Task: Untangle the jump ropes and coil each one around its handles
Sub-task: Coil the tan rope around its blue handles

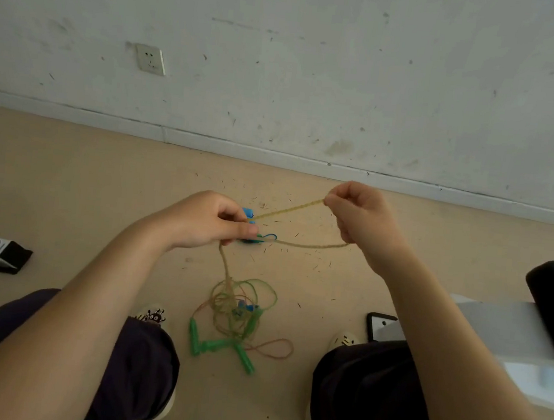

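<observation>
Yellow rope [289, 208], pinched taut between left hand [207, 221] and right hand [358, 214] fingers, may tighten the floor tangle [240, 308] if pulled.

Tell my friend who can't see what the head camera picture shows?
Two hands stretch a yellowish rope between them: the left hand grips blue handles, the right hand pinches the rope. Below, green handles and tangled ropes lie on the floor.
</observation>
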The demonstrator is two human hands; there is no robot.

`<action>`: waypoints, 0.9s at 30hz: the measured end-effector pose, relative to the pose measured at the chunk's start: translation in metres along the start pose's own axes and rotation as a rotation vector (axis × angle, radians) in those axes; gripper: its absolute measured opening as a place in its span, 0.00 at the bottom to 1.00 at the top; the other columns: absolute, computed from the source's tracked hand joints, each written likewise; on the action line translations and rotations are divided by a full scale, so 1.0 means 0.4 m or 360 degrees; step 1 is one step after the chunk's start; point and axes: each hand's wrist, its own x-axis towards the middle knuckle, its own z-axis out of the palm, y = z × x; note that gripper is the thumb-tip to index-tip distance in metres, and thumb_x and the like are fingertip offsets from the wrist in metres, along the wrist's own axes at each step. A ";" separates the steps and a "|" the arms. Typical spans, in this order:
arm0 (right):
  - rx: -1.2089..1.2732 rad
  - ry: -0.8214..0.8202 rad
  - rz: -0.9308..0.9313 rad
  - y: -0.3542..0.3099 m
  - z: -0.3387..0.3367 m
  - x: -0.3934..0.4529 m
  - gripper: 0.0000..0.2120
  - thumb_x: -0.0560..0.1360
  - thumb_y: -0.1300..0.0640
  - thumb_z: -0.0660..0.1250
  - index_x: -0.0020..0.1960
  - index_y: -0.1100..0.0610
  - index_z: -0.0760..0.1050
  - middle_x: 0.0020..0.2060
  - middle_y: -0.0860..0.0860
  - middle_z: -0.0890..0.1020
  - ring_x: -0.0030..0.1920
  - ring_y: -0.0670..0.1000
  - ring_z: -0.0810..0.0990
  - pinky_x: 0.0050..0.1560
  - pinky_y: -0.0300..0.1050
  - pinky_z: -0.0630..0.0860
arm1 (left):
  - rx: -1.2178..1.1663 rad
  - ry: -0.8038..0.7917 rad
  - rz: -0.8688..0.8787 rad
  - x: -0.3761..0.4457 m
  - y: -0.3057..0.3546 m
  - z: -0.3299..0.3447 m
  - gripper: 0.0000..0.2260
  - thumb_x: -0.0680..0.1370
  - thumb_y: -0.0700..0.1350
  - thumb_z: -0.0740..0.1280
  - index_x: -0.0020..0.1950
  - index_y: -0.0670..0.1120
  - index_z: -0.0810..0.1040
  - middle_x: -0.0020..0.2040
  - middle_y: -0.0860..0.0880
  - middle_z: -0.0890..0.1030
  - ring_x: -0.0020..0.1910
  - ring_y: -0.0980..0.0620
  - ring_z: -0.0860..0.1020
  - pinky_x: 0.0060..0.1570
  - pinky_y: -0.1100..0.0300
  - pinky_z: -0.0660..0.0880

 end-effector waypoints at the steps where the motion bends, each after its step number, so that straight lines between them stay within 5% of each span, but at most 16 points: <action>1: -0.0284 0.0023 -0.0055 0.004 0.002 -0.001 0.05 0.76 0.58 0.66 0.42 0.57 0.76 0.28 0.46 0.72 0.28 0.46 0.68 0.31 0.41 0.67 | 0.0029 -0.0058 -0.0033 -0.004 -0.005 -0.009 0.13 0.71 0.58 0.74 0.41 0.48 0.84 0.35 0.47 0.81 0.37 0.54 0.75 0.45 0.57 0.70; 4: -0.0416 0.0003 -0.0084 0.010 0.020 -0.005 0.05 0.77 0.56 0.66 0.43 0.55 0.77 0.30 0.47 0.74 0.31 0.46 0.70 0.35 0.42 0.69 | 0.0093 -0.0295 -0.0136 -0.016 -0.006 -0.007 0.19 0.66 0.62 0.75 0.51 0.54 0.84 0.30 0.61 0.76 0.33 0.62 0.73 0.41 0.61 0.70; 9: 0.0471 -0.0311 0.0008 -0.004 0.042 -0.021 0.06 0.81 0.61 0.62 0.45 0.59 0.74 0.30 0.50 0.71 0.27 0.48 0.68 0.29 0.41 0.67 | -0.0160 -0.0136 0.0037 0.002 0.024 0.076 0.25 0.69 0.60 0.75 0.65 0.61 0.76 0.42 0.52 0.76 0.34 0.59 0.75 0.37 0.61 0.76; 13: 0.0615 -0.0631 -0.0060 -0.009 0.086 -0.042 0.07 0.81 0.63 0.60 0.46 0.61 0.74 0.33 0.54 0.75 0.31 0.50 0.74 0.33 0.41 0.75 | -0.0340 -0.0216 0.0145 0.012 0.038 0.124 0.14 0.66 0.65 0.75 0.49 0.63 0.80 0.52 0.54 0.80 0.49 0.55 0.80 0.44 0.59 0.77; 17: 0.0629 -0.0652 -0.0053 -0.005 0.093 -0.036 0.06 0.80 0.63 0.62 0.47 0.63 0.75 0.35 0.54 0.76 0.35 0.51 0.77 0.38 0.43 0.78 | -0.0223 -0.0358 0.0092 0.012 0.032 0.118 0.16 0.69 0.67 0.73 0.47 0.56 0.85 0.51 0.58 0.85 0.56 0.62 0.78 0.65 0.56 0.71; 21: 0.0419 -0.0499 -0.0041 0.006 0.066 -0.020 0.03 0.79 0.62 0.66 0.46 0.61 0.77 0.31 0.53 0.75 0.31 0.49 0.72 0.35 0.42 0.73 | -0.0321 -0.0402 0.0099 0.004 0.034 0.088 0.16 0.70 0.63 0.69 0.33 0.52 0.77 0.34 0.50 0.84 0.38 0.59 0.80 0.54 0.56 0.71; 27: -0.0074 -0.0247 -0.0091 0.011 0.028 -0.007 0.12 0.69 0.49 0.77 0.42 0.56 0.80 0.32 0.51 0.72 0.34 0.48 0.67 0.37 0.44 0.66 | -0.0378 -0.0102 0.0084 -0.013 -0.014 -0.009 0.20 0.67 0.67 0.71 0.32 0.50 0.78 0.24 0.53 0.70 0.25 0.53 0.68 0.48 0.47 0.77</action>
